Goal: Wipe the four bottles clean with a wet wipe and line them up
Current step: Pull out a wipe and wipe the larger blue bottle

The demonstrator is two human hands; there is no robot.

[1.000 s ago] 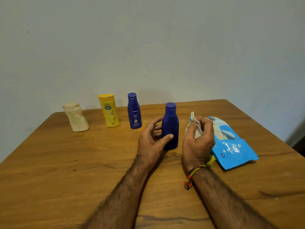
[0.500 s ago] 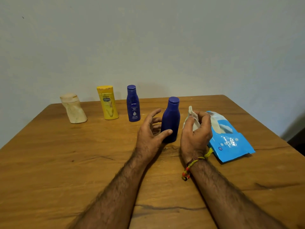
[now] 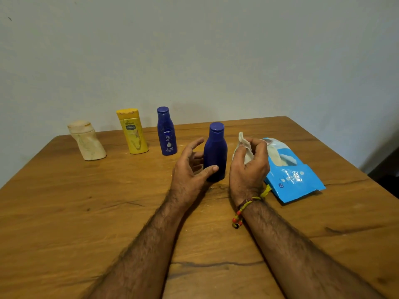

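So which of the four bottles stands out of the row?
The plain dark blue plastic bottle, label hidden, between both hands, nearer than the cream, yellow and labelled blue ones by the wall.

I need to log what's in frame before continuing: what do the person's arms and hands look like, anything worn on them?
Both forearms are bare and hairy, with no sleeves in view. The left hand wears nothing: no glove, ring or watch shows. The right hand is also ungloved; on its wrist sits a thread bracelet of yellow cord with red beads and a yellow tassel.
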